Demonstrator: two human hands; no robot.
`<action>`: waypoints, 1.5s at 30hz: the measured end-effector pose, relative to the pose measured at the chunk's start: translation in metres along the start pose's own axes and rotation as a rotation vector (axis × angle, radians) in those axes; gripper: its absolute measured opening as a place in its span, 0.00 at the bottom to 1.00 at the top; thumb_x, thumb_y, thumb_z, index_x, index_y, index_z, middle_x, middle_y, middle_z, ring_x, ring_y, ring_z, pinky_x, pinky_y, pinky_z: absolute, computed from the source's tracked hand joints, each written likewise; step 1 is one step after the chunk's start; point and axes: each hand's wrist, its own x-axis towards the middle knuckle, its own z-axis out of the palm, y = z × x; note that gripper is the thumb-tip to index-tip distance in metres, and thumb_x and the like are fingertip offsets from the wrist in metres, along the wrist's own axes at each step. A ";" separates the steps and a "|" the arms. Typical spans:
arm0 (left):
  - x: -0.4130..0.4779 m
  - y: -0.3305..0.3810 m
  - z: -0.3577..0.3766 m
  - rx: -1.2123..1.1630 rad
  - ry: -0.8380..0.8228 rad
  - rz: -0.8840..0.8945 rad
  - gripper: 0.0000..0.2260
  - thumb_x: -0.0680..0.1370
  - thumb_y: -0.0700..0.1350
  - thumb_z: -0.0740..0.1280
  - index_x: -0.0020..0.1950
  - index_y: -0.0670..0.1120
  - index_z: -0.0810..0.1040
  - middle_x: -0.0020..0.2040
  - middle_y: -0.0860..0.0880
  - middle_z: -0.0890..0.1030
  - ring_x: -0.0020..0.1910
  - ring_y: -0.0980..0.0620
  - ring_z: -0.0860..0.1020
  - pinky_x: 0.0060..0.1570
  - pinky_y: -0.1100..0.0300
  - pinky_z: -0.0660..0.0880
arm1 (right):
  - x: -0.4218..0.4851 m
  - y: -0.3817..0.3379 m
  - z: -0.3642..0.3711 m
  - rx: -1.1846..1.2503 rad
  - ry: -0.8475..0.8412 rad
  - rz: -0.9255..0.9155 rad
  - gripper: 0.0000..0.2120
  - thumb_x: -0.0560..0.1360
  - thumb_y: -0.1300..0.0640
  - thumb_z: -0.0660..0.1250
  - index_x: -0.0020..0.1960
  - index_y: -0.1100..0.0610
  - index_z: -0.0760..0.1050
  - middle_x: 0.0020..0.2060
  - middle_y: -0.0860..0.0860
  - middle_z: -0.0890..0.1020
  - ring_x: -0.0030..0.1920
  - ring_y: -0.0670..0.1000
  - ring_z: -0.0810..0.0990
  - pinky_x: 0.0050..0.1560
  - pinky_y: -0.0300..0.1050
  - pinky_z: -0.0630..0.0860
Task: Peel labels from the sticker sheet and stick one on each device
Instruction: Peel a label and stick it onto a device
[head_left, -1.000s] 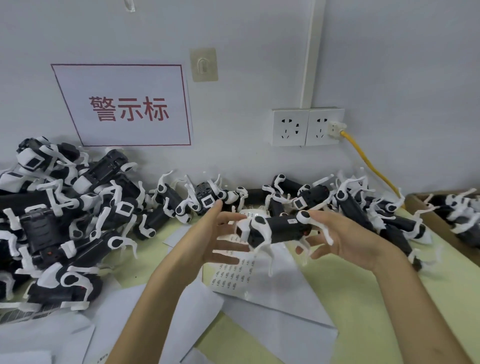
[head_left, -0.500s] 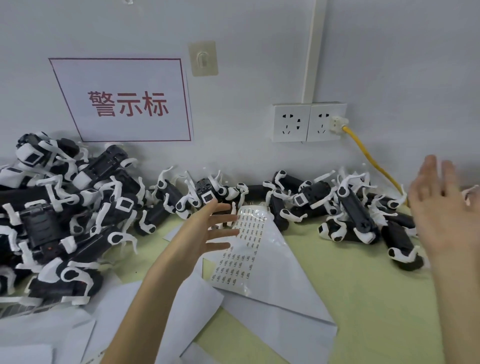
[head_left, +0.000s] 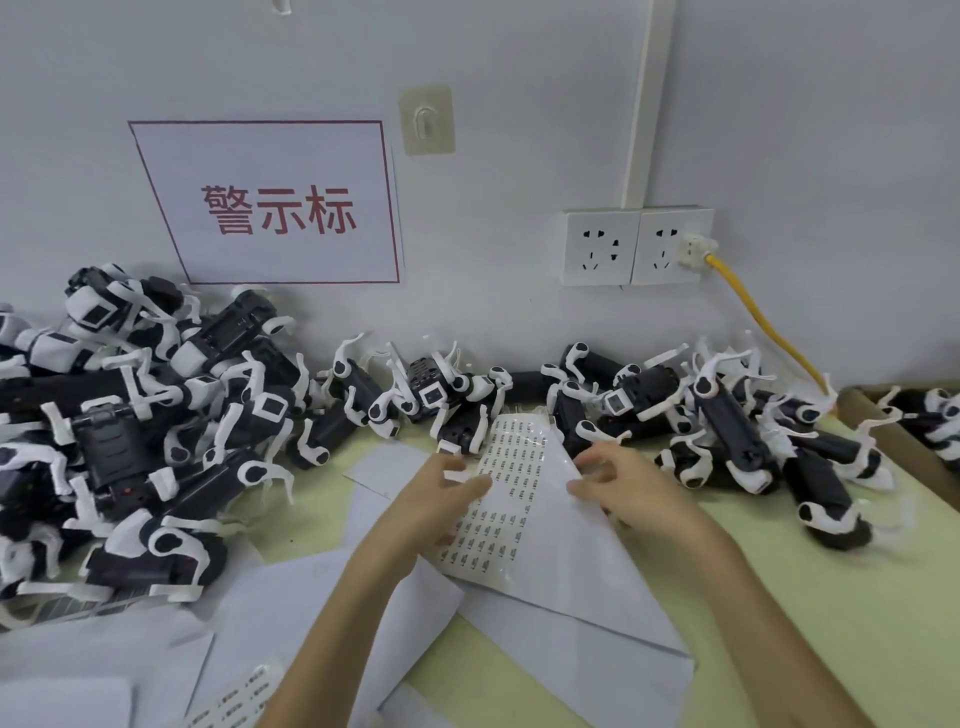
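Paper sign (head_left: 270, 208), on wall at 11 o'clock: red characters "警示标" inside a red border.
Sticker sheet (head_left: 511, 483), centre of worktop: rows of small printed labels, too small to read.
Label strip (head_left: 234, 699), at 7 o'clock: print likewise illegible.

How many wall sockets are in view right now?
2. Both sit side by side on the wall: the left socket is free, the right socket holds the yellow cable's plug. None looks hidden.
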 end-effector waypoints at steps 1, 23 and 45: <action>0.001 -0.001 0.001 0.014 -0.003 0.001 0.21 0.82 0.55 0.67 0.72 0.52 0.68 0.58 0.54 0.79 0.53 0.56 0.79 0.53 0.55 0.79 | 0.001 0.002 0.006 0.002 0.010 -0.014 0.13 0.75 0.59 0.72 0.58 0.51 0.78 0.45 0.49 0.83 0.42 0.48 0.83 0.38 0.41 0.77; -0.018 0.022 -0.010 -0.466 -0.133 0.393 0.10 0.73 0.48 0.77 0.53 0.47 0.87 0.55 0.44 0.87 0.54 0.44 0.85 0.52 0.55 0.82 | -0.034 -0.049 -0.049 0.361 0.158 -0.552 0.21 0.76 0.69 0.70 0.58 0.45 0.80 0.42 0.54 0.86 0.42 0.59 0.84 0.52 0.56 0.79; -0.031 0.034 -0.010 -0.588 0.034 0.313 0.09 0.78 0.37 0.71 0.58 0.39 0.83 0.53 0.42 0.87 0.54 0.42 0.85 0.57 0.45 0.81 | -0.052 -0.087 -0.010 -0.121 0.740 -0.879 0.21 0.67 0.64 0.78 0.58 0.55 0.80 0.59 0.52 0.76 0.59 0.52 0.73 0.64 0.42 0.68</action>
